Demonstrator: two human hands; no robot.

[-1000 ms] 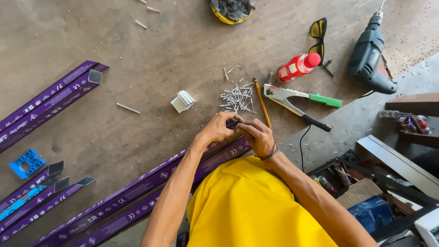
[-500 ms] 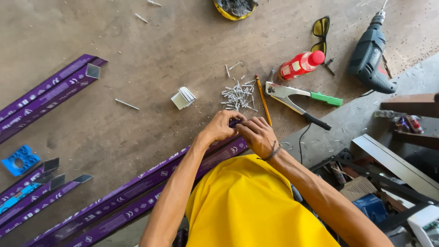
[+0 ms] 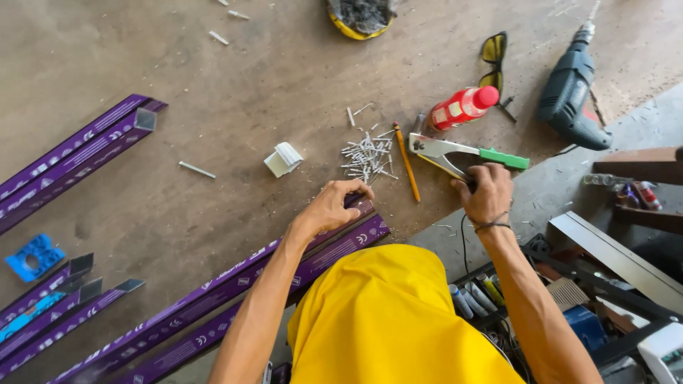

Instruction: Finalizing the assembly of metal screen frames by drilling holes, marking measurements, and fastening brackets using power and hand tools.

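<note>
Right hand (image 3: 485,192) has shifted to clasp the metal riveter's (image 3: 455,153) handle; left hand (image 3: 334,206) pinches the purple channel (image 3: 235,281).

One drill (image 3: 569,89), one red bottle (image 3: 462,107), one pencil (image 3: 406,162), one rivet tool (image 3: 462,153), one pair of yellow glasses (image 3: 493,60), one blue plastic piece (image 3: 32,256), two hands.
</note>
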